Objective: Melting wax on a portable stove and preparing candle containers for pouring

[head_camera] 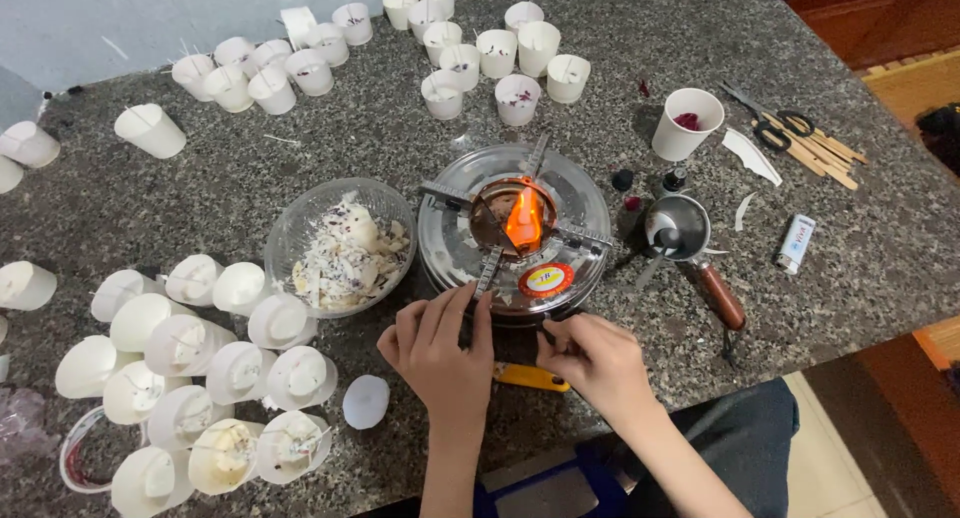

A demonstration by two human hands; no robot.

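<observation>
Both hands point(520, 353) touch round, shiny metal stove point(513, 233).

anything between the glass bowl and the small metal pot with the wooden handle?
Yes. In the head view the round metal burner, its flame lit, sits between the glass bowl and the metal pot. Both hands, left and right, touch its near edge.

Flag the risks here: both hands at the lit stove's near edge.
1. The flame burns openly in the stove; the left hand and right hand touch its near rim, so a burn is possible.
2. The bowl of wax scraps sits right beside the stove and could soften or catch.
</observation>
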